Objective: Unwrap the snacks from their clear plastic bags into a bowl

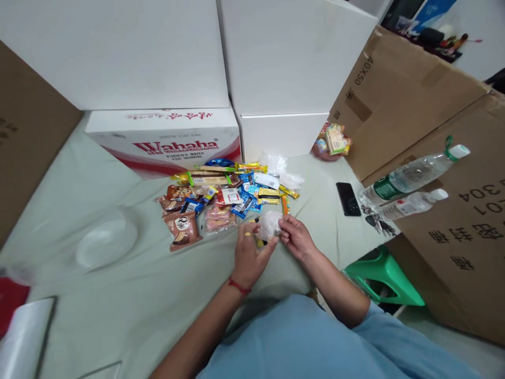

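My left hand (249, 255) and my right hand (295, 236) meet over the pale green table cover, both pinching a small clear plastic bag (270, 223) between them. Something yellow shows under my left fingers; I cannot make out what it is. Just beyond my hands lies a heap of wrapped snacks (221, 195): brown, pink, blue and yellow packets. A red string circles my left wrist.
A white bowl (105, 243) sits at the left. A Wahaha carton (165, 139) and white boxes stand behind the snacks. A black phone (347, 198), keys (377, 221) and two water bottles (410, 176) lie at the right by cardboard boxes. A green stool (381, 276) stands below.
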The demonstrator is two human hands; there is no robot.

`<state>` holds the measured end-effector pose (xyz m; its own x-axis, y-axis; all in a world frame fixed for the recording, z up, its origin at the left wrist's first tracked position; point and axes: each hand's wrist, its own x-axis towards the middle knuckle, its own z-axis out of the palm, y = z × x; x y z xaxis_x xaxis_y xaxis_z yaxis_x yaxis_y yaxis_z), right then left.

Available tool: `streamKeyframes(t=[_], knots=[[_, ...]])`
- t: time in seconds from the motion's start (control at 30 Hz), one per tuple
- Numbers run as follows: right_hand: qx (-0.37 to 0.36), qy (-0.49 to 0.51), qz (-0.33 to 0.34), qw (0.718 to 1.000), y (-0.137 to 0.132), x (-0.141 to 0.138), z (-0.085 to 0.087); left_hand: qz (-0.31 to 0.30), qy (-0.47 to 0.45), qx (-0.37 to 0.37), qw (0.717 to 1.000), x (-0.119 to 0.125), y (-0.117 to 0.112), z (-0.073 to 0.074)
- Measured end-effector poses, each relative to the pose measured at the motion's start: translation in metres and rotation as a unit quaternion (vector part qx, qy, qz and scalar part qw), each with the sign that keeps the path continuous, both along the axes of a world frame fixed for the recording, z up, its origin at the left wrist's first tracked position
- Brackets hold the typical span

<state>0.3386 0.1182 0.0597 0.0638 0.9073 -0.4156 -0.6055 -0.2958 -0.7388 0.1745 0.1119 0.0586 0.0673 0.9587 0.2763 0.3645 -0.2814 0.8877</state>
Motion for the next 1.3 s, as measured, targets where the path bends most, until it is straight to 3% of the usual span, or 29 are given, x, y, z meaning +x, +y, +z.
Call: streamKeyframes(t=[0.13, 0.27, 0.37, 0.43, 0.5, 0.57, 0.6, 0.73, 0.8, 0.97, 1.1, 1.2, 1.27, 1.3], knots=[[0.012, -0.024, 0.055, 0.998, -0.002, -0.004, 0.008, -0.013, -0.073, -0.113, 0.991, -0.002, 0.005, -0.016], [0.008, -0.111, 0.098, 0.989, -0.002, 0.015, 0.011, 0.026, -0.152, -0.197, 0.968, -0.03, 0.002, -0.019], [0.059, -0.27, 0.005, 0.961, 0.009, 0.045, 0.02, 0.102, -0.188, -0.241, 0.947, -0.059, -0.003, -0.018], [0.115, -0.413, -0.12, 0.895, 0.026, 0.069, 0.031, 0.142, -0.222, -0.276, 0.924, -0.074, -0.008, -0.019], [0.162, -0.544, -0.215, 0.795, 0.052, 0.09, 0.039, 0.168, -0.27, -0.301, 0.899, -0.086, -0.015, -0.02], [0.194, -0.642, -0.224, 0.707, 0.083, 0.104, 0.039, 0.178, -0.291, -0.313, 0.886, -0.093, -0.025, -0.019], [0.201, -0.681, -0.187, 0.679, 0.098, 0.108, 0.036, 0.178, -0.285, -0.319, 0.886, -0.097, -0.03, -0.019], [0.15, -0.775, 0.086, 0.608, 0.143, 0.107, 0.009, 0.192, -0.24, -0.345, 0.887, -0.108, -0.055, -0.012], [0.117, -0.798, 0.133, 0.576, 0.154, 0.107, 0.001, 0.209, -0.253, -0.347, 0.879, -0.113, -0.066, -0.008], [0.065, -0.832, 0.07, 0.547, 0.175, 0.12, 0.007, 0.208, -0.306, -0.348, 0.861, -0.116, -0.073, 0.0], [0.063, -0.823, 0.125, 0.551, 0.183, 0.124, 0.019, 0.202, -0.339, -0.338, 0.855, -0.104, -0.061, 0.002], [0.084, -0.817, 0.141, 0.552, 0.169, 0.121, 0.027, 0.184, -0.346, -0.326, 0.861, -0.092, -0.049, 0.005], [0.098, -0.812, 0.066, 0.571, 0.149, 0.114, 0.029, 0.163, -0.341, -0.319, 0.869, -0.087, -0.041, 0.005], [0.111, -0.788, 0.024, 0.605, 0.136, 0.107, 0.029, 0.155, -0.331, -0.308, 0.879, -0.085, -0.038, 0.003]])
